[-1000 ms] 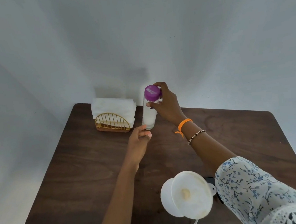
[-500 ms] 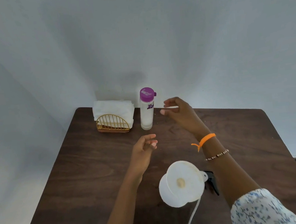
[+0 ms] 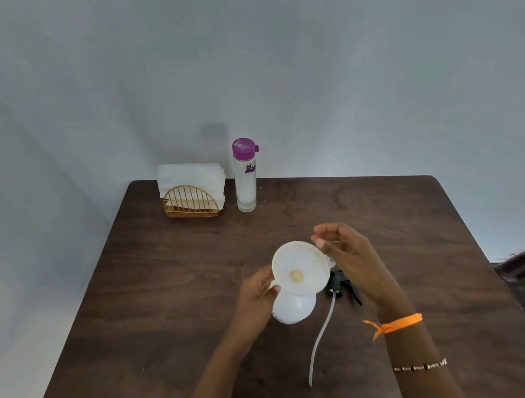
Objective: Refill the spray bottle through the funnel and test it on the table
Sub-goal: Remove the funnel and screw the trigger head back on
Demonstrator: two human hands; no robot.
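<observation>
A white spray bottle (image 3: 294, 309) stands mid-table with a cream funnel (image 3: 300, 267) seated in its neck. My left hand (image 3: 256, 297) grips the bottle from the left, just under the funnel's rim. My right hand (image 3: 345, 255) hovers at the funnel's right rim with fingers loosely curled and holding nothing; whether it touches the rim is unclear. The black spray head (image 3: 341, 284) lies on the table to the right of the bottle, partly behind my right wrist, its white dip tube (image 3: 319, 341) trailing toward me. A clear bottle with a purple cap (image 3: 245, 176) stands upright at the back.
A gold wire napkin holder (image 3: 190, 199) full of white napkins sits at the back left, beside the purple-capped bottle. The dark wooden table (image 3: 153, 305) stands in a corner of pale walls. Its right edge drops off to a dark floor.
My right hand let go of the purple-capped bottle at the back and came to the funnel. My left hand moved back and took hold of the spray bottle.
</observation>
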